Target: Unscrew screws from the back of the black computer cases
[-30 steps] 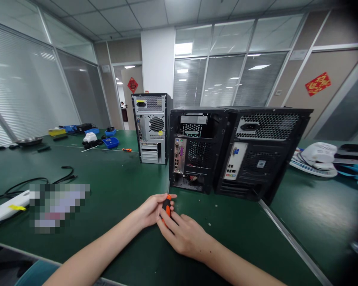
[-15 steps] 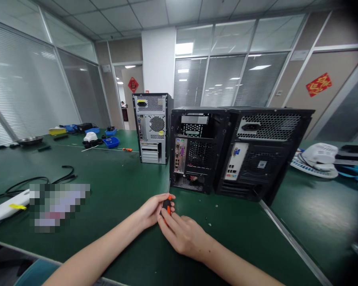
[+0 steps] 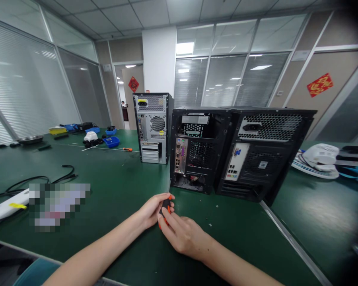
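Both hands are together over the green table, closed round a short screwdriver (image 3: 166, 204) with a black and orange handle. My left hand (image 3: 152, 209) wraps it from the far left side. The fingers of my right hand (image 3: 183, 235) pinch it from the near side. No metal shaft shows; the fingers hide part of the tool. Just beyond the hands stands a black computer case (image 3: 210, 155), its back towards me and its top bay open. A second black case (image 3: 262, 155) leans close on its right, and a silver-backed case (image 3: 151, 131) stands farther left.
On the green table (image 3: 119, 186) lie a white power strip (image 3: 8, 210) and black cables at left. Small screws (image 3: 210, 225) are scattered right of my hands. Farther back are blue trays (image 3: 111, 142) and an orange tool (image 3: 127, 149). A white device (image 3: 320, 157) sits at right.
The screwdriver has turned slightly in my fingers, and more orange shows at its near end. Both hands stay in nearly the same place.
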{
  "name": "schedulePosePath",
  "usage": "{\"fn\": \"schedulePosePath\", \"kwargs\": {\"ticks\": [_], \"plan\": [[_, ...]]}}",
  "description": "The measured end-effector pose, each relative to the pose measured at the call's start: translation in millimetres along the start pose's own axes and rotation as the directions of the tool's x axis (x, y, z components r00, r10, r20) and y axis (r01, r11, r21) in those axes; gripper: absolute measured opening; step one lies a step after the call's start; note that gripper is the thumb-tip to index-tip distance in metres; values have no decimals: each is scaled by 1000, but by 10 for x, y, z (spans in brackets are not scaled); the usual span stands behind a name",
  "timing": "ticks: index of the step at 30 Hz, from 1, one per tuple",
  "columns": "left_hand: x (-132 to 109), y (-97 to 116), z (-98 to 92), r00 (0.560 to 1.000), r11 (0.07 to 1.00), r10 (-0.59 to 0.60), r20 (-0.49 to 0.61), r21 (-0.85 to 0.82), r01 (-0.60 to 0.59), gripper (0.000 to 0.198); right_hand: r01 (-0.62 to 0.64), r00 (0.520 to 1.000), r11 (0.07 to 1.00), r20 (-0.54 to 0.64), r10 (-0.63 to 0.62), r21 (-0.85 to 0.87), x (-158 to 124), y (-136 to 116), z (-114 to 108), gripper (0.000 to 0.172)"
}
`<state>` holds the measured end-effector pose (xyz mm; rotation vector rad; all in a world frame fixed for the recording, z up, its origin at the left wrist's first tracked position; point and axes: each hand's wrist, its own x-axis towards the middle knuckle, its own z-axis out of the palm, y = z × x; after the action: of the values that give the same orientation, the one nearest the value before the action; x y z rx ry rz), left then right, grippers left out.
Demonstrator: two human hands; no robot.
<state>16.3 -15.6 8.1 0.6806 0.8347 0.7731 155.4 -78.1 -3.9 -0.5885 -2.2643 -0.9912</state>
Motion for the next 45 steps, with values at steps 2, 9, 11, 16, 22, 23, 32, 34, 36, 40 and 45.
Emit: {"fn": "schedulePosePath", "kwargs": {"ticks": [2,9,11,16,22,23,32,34,36,40,45], "plan": [[5,-4,3,1000,1000,7,-7,12,-7,15,-3,1000,1000,-10,3,4,2,-1,7,31],[35,-16,-23,999,997,49,6,58,-50,14,-6,998,1000,-64,7,13,2,4,38,30],[36,-20,-29,999,997,53,5,57,-53,14,-7,998,1000,-67,8,16,3,2,43,30],[15,-11,-10,999,999,32,-7,39,-32,14,-15,998,1000,-60,16,6,-5,-13,49,30],[-20,32,46,999,1000,-23,-26,12,24,20,-29,1000,999,-7,29,-12,-2,-14,33,33],[-24,34,52,999,999,-35,-25,8,35,22,-30,1000,999,4,30,-14,0,-13,29,34],[11,-8,7,999,1000,-4,-45,23,5,22,-17,999,1000,39,18,-17,8,13,16,35],[18,-19,1,998,999,13,-60,36,-11,21,-4,1000,1000,25,4,-14,12,20,21,34],[19,-29,4,997,998,29,-78,51,-25,22,7,1000,1000,12,-7,-10,14,26,27,33],[19,-45,16,994,997,62,-90,54,-57,22,13,1000,1000,-2,-12,5,18,37,35,33],[15,-57,23,991,996,77,-112,46,-72,20,20,1000,1000,-25,-19,10,32,48,43,33]]}}
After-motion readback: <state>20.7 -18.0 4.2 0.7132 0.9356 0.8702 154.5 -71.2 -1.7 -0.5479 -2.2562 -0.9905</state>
